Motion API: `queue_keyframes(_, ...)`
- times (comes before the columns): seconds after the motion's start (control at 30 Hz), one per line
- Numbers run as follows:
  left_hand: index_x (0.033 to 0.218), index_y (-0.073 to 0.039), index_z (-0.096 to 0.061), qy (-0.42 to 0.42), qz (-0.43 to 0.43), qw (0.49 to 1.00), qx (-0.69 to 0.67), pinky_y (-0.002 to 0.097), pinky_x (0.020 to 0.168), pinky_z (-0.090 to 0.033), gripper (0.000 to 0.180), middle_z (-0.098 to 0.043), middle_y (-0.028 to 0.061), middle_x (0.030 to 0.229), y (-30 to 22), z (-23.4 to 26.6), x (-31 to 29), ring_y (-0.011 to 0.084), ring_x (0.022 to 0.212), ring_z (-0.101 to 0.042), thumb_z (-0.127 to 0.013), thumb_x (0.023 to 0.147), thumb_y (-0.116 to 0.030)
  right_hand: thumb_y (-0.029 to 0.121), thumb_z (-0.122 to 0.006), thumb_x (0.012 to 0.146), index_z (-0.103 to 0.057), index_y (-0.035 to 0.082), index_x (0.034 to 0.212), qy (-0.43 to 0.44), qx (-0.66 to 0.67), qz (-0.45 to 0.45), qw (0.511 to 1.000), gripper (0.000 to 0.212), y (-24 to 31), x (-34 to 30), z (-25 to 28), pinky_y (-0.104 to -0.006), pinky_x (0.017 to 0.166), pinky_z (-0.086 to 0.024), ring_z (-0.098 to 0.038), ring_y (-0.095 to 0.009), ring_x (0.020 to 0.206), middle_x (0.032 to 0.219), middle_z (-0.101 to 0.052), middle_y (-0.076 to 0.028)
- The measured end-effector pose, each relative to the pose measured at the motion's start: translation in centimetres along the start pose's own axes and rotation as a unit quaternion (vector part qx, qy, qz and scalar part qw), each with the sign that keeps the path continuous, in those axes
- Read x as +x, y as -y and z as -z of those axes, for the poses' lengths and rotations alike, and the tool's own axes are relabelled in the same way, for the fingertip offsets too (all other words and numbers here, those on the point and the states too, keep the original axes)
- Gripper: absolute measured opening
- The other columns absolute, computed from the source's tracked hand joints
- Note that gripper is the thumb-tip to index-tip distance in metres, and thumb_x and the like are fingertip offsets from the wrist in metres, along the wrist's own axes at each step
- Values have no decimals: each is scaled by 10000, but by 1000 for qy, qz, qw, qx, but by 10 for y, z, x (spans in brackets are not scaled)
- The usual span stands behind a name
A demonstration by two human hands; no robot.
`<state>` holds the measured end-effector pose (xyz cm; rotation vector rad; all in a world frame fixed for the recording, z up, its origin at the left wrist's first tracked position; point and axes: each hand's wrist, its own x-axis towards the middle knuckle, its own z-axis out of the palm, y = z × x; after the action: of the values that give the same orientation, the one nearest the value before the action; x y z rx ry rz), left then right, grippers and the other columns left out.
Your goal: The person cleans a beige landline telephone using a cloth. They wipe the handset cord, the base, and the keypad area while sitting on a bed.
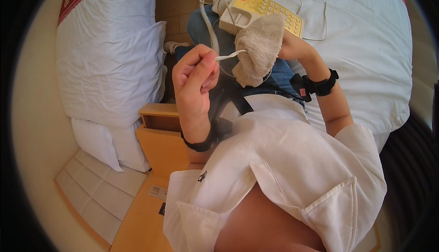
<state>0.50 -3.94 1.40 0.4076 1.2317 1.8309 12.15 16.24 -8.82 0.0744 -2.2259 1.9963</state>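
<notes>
My left hand is closed in a pinch on a thin white cord. The cord runs from its fingertips into a beige terry cloth. My right hand grips the cloth from the right, its fingers mostly hidden behind the fabric, which is folded around the cord. Just beyond the cloth, a cream and yellow desk telephone with a keypad lies tilted at the bed's edge, partly covered by the cloth. A coiled cord hangs from its left side. I cannot see the handset.
The phone rests against a white-covered bed, where a thin loose line loops across the sheet. A second bed stands at the left. Between them are tiled floor and a wooden nightstand. Black straps circle both my wrists.
</notes>
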Motion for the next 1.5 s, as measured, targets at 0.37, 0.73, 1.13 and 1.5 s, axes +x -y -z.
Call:
queue_keyframes(0.37, 789, -21, -536, -9, 14, 999, 29, 177, 417, -178, 139, -442, -36, 626, 4, 1, 9, 10, 481, -277, -528, 879, -126, 129, -649, 789, -555, 38, 1152, -69, -70, 5, 995, 386, -1, -10, -2, -336, 890, -422, -546, -224, 1023, 1109, -583, -106)
queue_keyframes(0.73, 813, -31, -533, 30, 6, 971, 236, 150, 527, -290, 155, -486, -39, 689, 3, -4, 17, 11, 614, -389, -532, 908, -153, 163, -594, 834, -553, 11, 1141, -36, 108, -95, 989, 344, 34, 16, -18, -291, 844, -435, -537, -155, 994, 1066, -594, -84)
queue_keyframes(1.13, 780, -2, -534, -55, -9, 998, -3, 177, 429, -203, 154, -433, -21, 602, 3, 6, 8, 23, 483, -310, -528, 869, -127, 113, -614, 831, -525, 21, 1180, 20, -32, -51, 998, 371, 14, -1, -3, -315, 917, -406, -528, -183, 1048, 1145, -569, -93)
queue_keyframes(1.5, 765, 30, -592, 9, 143, 928, 344, 228, 476, -383, 424, -523, 43, 538, 22, 11, 20, 85, 493, -495, -401, 947, -302, 118, -560, 831, -526, 28, 1156, -34, 37, -134, 990, 339, 38, 10, -31, -321, 848, -430, -548, -221, 967, 1073, -585, -94)
